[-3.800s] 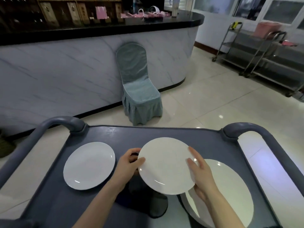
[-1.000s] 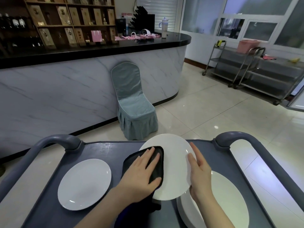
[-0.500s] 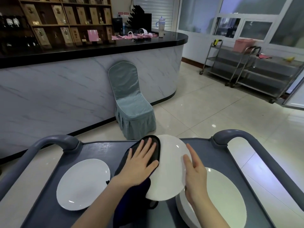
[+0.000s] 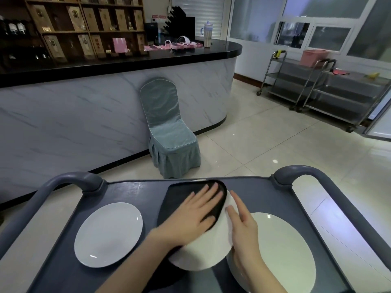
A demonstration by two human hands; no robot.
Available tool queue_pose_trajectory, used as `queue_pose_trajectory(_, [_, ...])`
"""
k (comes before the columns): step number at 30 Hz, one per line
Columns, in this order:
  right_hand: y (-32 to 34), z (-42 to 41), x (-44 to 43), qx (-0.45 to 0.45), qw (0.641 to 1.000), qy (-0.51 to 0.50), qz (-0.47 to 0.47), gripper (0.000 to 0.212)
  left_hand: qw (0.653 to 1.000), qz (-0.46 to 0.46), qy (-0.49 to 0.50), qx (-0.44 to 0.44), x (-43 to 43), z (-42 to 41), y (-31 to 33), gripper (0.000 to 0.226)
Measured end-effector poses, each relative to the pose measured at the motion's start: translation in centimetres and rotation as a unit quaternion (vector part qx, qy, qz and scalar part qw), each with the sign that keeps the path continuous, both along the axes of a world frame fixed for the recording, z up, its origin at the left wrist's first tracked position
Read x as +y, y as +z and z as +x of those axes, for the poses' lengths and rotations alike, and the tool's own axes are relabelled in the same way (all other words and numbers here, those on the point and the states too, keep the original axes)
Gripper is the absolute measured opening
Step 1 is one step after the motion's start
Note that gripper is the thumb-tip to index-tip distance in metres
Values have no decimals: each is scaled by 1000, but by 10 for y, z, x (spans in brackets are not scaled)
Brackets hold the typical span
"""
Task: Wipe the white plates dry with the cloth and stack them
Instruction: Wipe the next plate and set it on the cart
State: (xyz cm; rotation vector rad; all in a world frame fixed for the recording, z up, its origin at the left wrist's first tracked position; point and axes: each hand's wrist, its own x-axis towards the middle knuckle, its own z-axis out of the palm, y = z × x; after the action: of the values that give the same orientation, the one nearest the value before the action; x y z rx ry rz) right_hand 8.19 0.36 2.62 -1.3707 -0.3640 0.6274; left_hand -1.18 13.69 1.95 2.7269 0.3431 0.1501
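While the cloth is on it: a plate (image 4: 207, 250) is held tilted low in mid-frame, above the cart, its lower right edge overlapping the stack.
Left hand (image 4: 190, 216): flat, fingers straight and spread, pressing the black cloth (image 4: 179, 197) onto the plate's upper part.
Right hand (image 4: 243, 227): fingers straight along the plate's right edge, steadying it. The thumb is hidden, so I can't tell if it hooks behind.
Stack (image 4: 281, 250): lower right, resting on the cart. Rims at its near-left edge suggest more than one plate, but I can't count them.
Lone plate (image 4: 109, 233): lower left, flat on the cart, well apart from the stack, with no hand on it.
Progress: about midway, I'd judge, with one plate under the cloth and the stack probably the finished ones.
Left to do: finish this wipe and set the plate on the stack. The lone plate likely comes after that.
Cart (image 4: 135, 191): dark grey top with a raised rim and curved handles (image 4: 69, 180) at its far corners.
Floor (image 4: 264, 144): pale glossy tiles.
Chair (image 4: 169, 134): blue-grey cover, centre frame, backed against the counter.
Counter (image 4: 84, 119): curved marble-look front with a black top, pink items and a cup (image 4: 207, 33) on it.
Shelves (image 4: 74, 24): upper left, boxes and bottles.
Trolleys (image 4: 328, 89): steel, upper right, with a pink bin (image 4: 313, 58) on top.
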Motion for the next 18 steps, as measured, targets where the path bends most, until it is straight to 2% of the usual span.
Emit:
queue_pose_trajectory(3, [4, 3, -4, 4, 1000, 4, -4, 35, 998, 38, 55, -2, 25, 1, 7, 68])
queue_pose_trajectory(6, [16, 19, -7, -18, 999, -39, 3, 34, 992, 69, 105, 24, 34, -14, 0, 67])
queue_pose_trajectory(11, [24, 30, -5, -33, 997, -67, 16, 39, 997, 16, 57, 46, -9, -39, -22, 64])
queue_pose_trajectory(15, [10, 20, -4, -23, 998, -62, 8, 38, 999, 51, -7, 5, -51, -42, -27, 63])
queue_pose_trajectory(18, [2, 8, -2, 6, 1000, -22, 9, 34, 999, 41, -21, -4, -44, -27, -13, 64])
